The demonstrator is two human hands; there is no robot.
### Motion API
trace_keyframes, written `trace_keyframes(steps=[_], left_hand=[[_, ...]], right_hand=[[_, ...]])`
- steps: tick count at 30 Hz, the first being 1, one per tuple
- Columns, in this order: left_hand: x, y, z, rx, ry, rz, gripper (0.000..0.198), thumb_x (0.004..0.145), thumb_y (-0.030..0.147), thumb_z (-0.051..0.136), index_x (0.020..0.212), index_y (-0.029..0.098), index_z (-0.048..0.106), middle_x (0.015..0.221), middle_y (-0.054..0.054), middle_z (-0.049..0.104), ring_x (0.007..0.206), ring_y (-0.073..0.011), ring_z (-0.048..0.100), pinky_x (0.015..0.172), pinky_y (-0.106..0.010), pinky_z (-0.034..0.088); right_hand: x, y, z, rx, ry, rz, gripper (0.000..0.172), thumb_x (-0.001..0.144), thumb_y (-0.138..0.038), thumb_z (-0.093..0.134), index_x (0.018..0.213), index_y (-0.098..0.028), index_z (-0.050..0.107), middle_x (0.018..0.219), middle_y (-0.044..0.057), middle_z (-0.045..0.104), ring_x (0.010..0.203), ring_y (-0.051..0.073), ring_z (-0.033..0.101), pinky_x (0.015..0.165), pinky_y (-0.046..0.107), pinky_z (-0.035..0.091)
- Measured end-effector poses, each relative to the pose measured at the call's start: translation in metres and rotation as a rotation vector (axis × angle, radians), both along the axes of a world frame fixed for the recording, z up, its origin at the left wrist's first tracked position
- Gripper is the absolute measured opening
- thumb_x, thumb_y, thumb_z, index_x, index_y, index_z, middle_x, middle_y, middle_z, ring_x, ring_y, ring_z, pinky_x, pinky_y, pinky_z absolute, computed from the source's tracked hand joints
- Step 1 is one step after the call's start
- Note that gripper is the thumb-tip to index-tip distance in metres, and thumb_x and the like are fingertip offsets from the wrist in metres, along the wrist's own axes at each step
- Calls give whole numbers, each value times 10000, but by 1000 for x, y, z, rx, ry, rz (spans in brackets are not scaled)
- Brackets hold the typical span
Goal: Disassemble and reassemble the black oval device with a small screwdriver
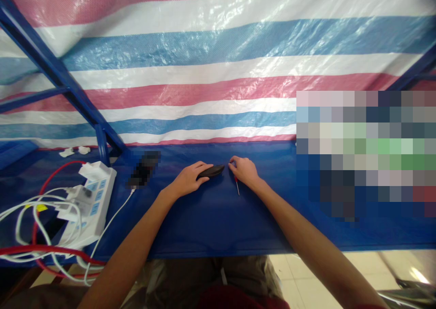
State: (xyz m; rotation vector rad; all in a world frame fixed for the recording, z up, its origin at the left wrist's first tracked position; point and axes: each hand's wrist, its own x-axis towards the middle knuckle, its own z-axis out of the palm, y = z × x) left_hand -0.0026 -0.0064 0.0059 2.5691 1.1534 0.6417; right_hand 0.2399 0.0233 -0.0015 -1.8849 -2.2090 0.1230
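Black oblong casing (211,170), smooth, slim and tapered at its ends, of what looks like matte plastic, lies low over the dark blue woven table cover (218,218), near the far middle of the table. The left hand (188,178) is wrapped over its near end, fingers curled along the top and thumb underneath, so that only the far half of the casing shows beyond the fingertips. The right hand (244,171) sits just beside the casing's free end, fingers bent inward and pinched close together, nearly touching the tip. A small screwdriver (236,185) with a red handle and a thin metal shaft sticks out from under this hand, pointing back towards the person; the hand appears closed about its handle, though the grip itself is hidden.

To the left, a white plastic power strip (97,195) with pale blue switches lies on the cover, with white plugs in it and a tangle of white cables (23,207) and a glossy red cable (51,179) looping round it. A blue painted metal frame (61,75) slants up behind. A shiny, crinkled tarpaulin (218,64) striped pink, white and blue hangs as the back wall.
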Motion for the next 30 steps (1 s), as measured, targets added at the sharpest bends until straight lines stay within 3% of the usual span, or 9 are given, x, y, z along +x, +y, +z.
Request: trace_keyframes(steps=[5, 11, 19, 22, 24, 26, 30], left_hand=[[0, 2, 2, -60, -86, 66, 388, 932, 373, 473, 1287, 224, 522, 1280, -65, 590, 1164, -239, 559, 1033, -370, 407], [1, 7, -3, -135, -169, 124, 330, 956, 378, 410, 1203, 220, 563, 1222, -41, 622, 1099, -216, 583, 995, -341, 410], [7, 10, -15, -91, 21, 185, 411, 1005, 383, 234, 1208, 279, 576, 1035, -27, 635, 976, -207, 553, 908, -386, 410], [4, 6, -10, -102, 26, 167, 395, 984, 440, 309, 1278, 289, 525, 1105, -43, 605, 1041, -220, 535, 931, -401, 399], [1, 4, -4, -147, 8, 114, 567, 869, 528, 538, 1375, 300, 417, 1188, -59, 571, 1091, -241, 526, 962, -410, 392], [-2, 2, 0, -160, 13, 85, 792, 748, 533, 687, 1424, 304, 343, 1248, -79, 539, 1111, -268, 523, 972, -429, 395], [-3, 2, 1, -152, 20, 34, 779, 745, 433, 714, 1418, 276, 355, 1269, -95, 544, 1147, -284, 515, 993, -442, 390]], right_hand=[[-1, -2, 2, -43, -48, 1, 341, 933, -415, 397, 1097, -229, 630, 945, 97, 708, 907, 239, 658, 751, 298, 450], [-2, -3, 3, -39, -22, 2, 331, 928, -409, 402, 1087, -232, 632, 952, 93, 712, 913, 246, 659, 753, 306, 454], [-1, -2, -1, -16, 20, 4, 301, 916, -384, 428, 1060, -234, 646, 915, 88, 716, 873, 249, 664, 736, 320, 465], [-1, -3, -1, 36, 61, 0, 274, 905, -356, 458, 1035, -219, 656, 915, 88, 707, 864, 240, 659, 736, 315, 469], [-1, -3, 0, 105, 127, 16, 256, 895, -334, 486, 1039, -208, 656, 937, 83, 692, 853, 218, 650, 752, 304, 473], [-3, -4, 1, 170, 229, 93, 252, 893, -326, 506, 1051, -197, 654, 935, 74, 678, 844, 197, 639, 776, 299, 478], [-8, -9, 1, 222, 365, 443, 333, 871, -381, 576, 1140, -192, 631, 1105, 96, 653, 1037, 223, 594, 924, 363, 450]])
